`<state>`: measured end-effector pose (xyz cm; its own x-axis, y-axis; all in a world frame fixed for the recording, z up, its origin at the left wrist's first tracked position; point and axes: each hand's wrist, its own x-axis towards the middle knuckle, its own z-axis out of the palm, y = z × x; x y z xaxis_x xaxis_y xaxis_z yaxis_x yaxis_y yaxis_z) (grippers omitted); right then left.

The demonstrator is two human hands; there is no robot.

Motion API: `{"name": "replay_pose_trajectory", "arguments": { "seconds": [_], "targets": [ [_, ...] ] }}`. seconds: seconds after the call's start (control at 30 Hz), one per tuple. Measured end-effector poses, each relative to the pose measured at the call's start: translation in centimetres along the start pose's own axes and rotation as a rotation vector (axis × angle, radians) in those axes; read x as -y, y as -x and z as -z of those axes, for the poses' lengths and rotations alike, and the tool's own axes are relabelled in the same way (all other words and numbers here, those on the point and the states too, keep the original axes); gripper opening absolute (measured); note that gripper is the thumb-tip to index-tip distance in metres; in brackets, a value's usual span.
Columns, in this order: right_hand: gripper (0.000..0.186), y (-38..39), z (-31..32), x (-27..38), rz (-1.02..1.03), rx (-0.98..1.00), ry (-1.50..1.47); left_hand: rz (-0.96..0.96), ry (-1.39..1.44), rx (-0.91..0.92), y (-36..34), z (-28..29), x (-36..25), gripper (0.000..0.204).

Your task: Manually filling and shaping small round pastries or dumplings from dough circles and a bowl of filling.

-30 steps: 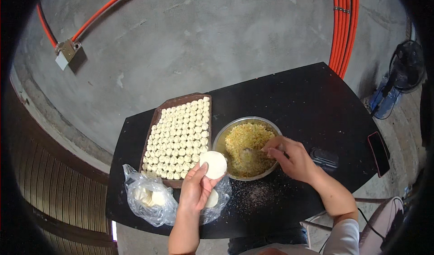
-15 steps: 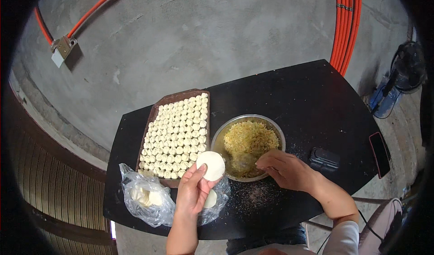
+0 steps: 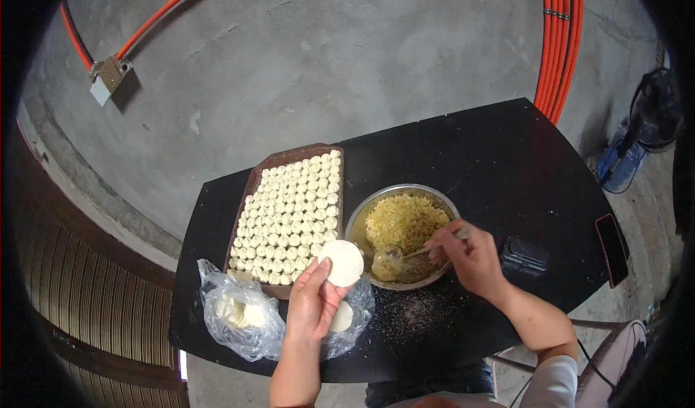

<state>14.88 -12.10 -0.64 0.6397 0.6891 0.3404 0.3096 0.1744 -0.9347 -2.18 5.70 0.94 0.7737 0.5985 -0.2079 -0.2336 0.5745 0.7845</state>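
Note:
A round, pale dumpling wrapper (image 3: 342,265) is pinched at its edge by my left hand (image 3: 311,299), thumb on top, in front of the tray. My right hand (image 3: 472,259) grips the handle of a spoon (image 3: 418,251), whose head lies in the chopped yellow-green filling (image 3: 405,220). This filling sits in a metal bowl (image 3: 350,236) right of the tray. Rows of small folded dumplings (image 3: 289,212) cover most of the brown tray (image 3: 253,180). Under my left wrist, another wrapper (image 3: 341,317) rests on clear plastic.
A clear plastic bag (image 3: 217,292) with more wrappers lies at the black table's (image 3: 492,154) front left. Right of the bowl is a dark box-like object (image 3: 525,254); a phone (image 3: 612,245) lies at the right edge. Pale crumbs dot the table before the bowl.
My right hand has shifted up and right, and the spoon in its fingers now shows clearly. My left hand still holds the wrapper. The whole view has shifted slightly.

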Motion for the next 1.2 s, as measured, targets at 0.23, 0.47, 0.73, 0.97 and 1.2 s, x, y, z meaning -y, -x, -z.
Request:
{"name": "replay_pose_trajectory", "arguments": {
  "seconds": [0.23, 0.47, 0.73, 0.97, 1.2],
  "targets": [
    [0.017, -0.4, 1.4, 1.0, 0.099, -0.223, -0.152, 0.021, -0.016, 0.036, 0.6, -0.1, 0.3, 0.028],
    [0.009, 1.1, 0.8, 2.7, 0.392, -0.165, -0.021, 0.180, -0.065, 0.131, 1.2, -0.7, 1.0, 0.033],
    [0.030, 1.9, 0.5, 3.7, 0.739, 0.195, 0.258, 0.197, -0.015, 0.139, 1.2, -0.9, 1.0, 0.037],
    [0.035, 1.7, 0.3, 3.4, 0.742, 0.094, 0.222, 0.209, 0.010, 0.151, 1.2, -1.0, 0.9, 0.038],
    [0.024, 1.4, 0.6, 3.2, 0.744, 0.010, 0.232, 0.218, 0.001, 0.156, 1.2, -1.0, 0.7, 0.040]
  ]
}}
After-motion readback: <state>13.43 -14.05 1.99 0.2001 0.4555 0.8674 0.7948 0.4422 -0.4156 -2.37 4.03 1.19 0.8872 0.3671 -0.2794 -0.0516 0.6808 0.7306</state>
